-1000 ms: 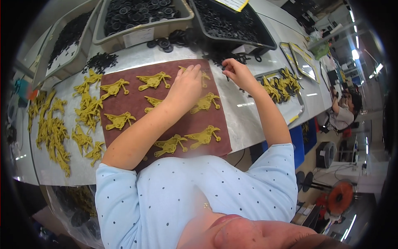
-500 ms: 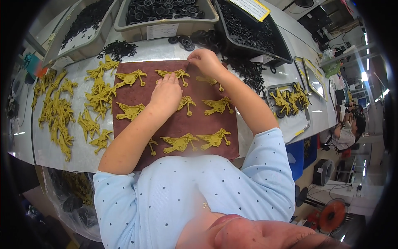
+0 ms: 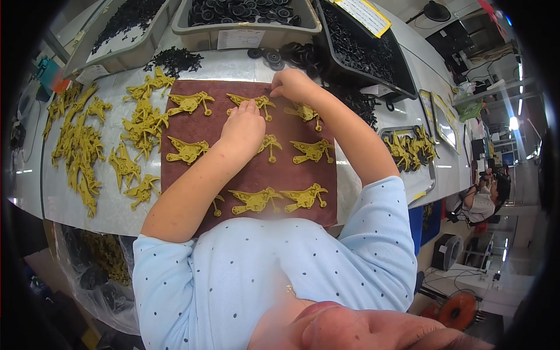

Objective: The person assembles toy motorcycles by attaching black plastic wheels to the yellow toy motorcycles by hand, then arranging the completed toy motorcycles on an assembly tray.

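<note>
Several yellow-green moulded plastic parts, each with a pointed end and a small round-tipped leg, lie in rows on a dark red mat (image 3: pixel 245 169). My left hand (image 3: pixel 244 127) rests with its fingers laid out over the lower edge of the top-middle part (image 3: pixel 252 100). Just beyond that part's right end, my right hand (image 3: pixel 293 86) has its thumb and fingers pinched together above the mat. Something small and dark seems to show at those fingertips, too small to name. Under my right wrist lies the top-right part (image 3: pixel 304 112), partly covered. My left forearm hides some of the lower-left mat.
Heaps of similar yellow-green parts (image 3: pixel 76 146) lie left of the mat. Beyond it stand a grey bin of black wheels (image 3: pixel 247 29), a grey bin of small black pieces (image 3: pixel 157 41) and a black bin (image 3: pixel 402 87). A metal tray (image 3: pixel 429 184) with assembled parts is on the right.
My right hand has come down nearer the right end of the top-middle part, fingers still pinched. My left hand stays on that part. The whole view has shifted slightly.
</note>
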Demonstrator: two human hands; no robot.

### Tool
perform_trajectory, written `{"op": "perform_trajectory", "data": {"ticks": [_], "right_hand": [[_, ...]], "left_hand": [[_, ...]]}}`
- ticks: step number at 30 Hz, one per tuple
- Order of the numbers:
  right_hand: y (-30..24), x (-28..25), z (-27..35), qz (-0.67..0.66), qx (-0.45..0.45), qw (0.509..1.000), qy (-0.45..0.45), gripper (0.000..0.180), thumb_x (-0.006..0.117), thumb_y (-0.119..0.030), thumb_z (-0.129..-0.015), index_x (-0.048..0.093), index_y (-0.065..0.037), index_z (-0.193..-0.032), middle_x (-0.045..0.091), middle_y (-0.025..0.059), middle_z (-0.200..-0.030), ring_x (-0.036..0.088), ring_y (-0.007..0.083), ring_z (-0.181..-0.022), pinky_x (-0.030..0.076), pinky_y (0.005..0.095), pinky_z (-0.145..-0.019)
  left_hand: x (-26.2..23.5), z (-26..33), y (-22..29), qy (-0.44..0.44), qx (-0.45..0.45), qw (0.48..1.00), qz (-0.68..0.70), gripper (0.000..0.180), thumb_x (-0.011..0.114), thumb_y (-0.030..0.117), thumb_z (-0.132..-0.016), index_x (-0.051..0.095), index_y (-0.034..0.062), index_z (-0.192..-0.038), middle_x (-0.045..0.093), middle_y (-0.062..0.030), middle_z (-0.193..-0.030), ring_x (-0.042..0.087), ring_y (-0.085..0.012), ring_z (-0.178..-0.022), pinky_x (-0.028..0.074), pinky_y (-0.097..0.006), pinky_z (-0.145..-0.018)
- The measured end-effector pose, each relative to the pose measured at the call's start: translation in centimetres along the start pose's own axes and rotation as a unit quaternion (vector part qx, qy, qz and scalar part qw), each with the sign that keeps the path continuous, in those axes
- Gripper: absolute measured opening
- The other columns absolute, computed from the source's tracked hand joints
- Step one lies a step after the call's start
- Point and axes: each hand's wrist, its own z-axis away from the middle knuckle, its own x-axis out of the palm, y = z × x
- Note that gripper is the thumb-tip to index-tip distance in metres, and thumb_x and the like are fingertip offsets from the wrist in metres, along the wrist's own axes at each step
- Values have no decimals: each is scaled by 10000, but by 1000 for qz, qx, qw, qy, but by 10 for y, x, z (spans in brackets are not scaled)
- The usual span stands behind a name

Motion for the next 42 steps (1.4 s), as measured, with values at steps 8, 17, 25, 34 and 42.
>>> {"op": "perform_trajectory", "data": {"ticks": [8,17,25,34,42], "right_hand": [[-23,-11,0,-118,-27,993,-11,161,696,-125,-765,650,-35,-891,665,121,-816,621,246,-774,471,340,-711],[-23,3,-9,-52,-56,996,-48,107,652,-48,-778,621,-13,-874,653,153,-806,623,276,-787,469,366,-688],[-31,12,-12,55,-105,993,-6,118,631,0,-728,617,-36,-839,662,115,-780,650,275,-773,494,358,-656],[-14,13,-15,-64,-65,994,-65,103,666,-84,-783,600,-40,-848,637,111,-777,599,238,-748,455,365,-665],[-11,6,-4,-128,-25,991,-40,164,691,-128,-787,662,-64,-935,668,94,-848,622,208,-792,481,328,-704]], "left_hand": [[6,2,-4,22,5,1000,14,415,494,90,-844,523,-106,-1208,469,-230,-1333,449,-317,-1249,402,-421,-1004],[8,0,-2,13,-1,1000,-2,445,517,97,-831,501,-117,-1221,458,-242,-1335,451,-329,-1247,388,-418,-1019],[1,-4,5,-22,-16,999,-26,472,527,85,-812,483,-137,-1225,437,-259,-1346,447,-349,-1249,376,-409,-1033],[15,-2,-4,6,-1,1000,-5,461,515,111,-841,480,-117,-1240,436,-257,-1349,441,-337,-1258,384,-394,-1033],[27,-7,-10,2,28,999,-37,450,505,140,-867,482,-118,-1235,446,-265,-1338,445,-346,-1251,364,-371,-1054]]}}
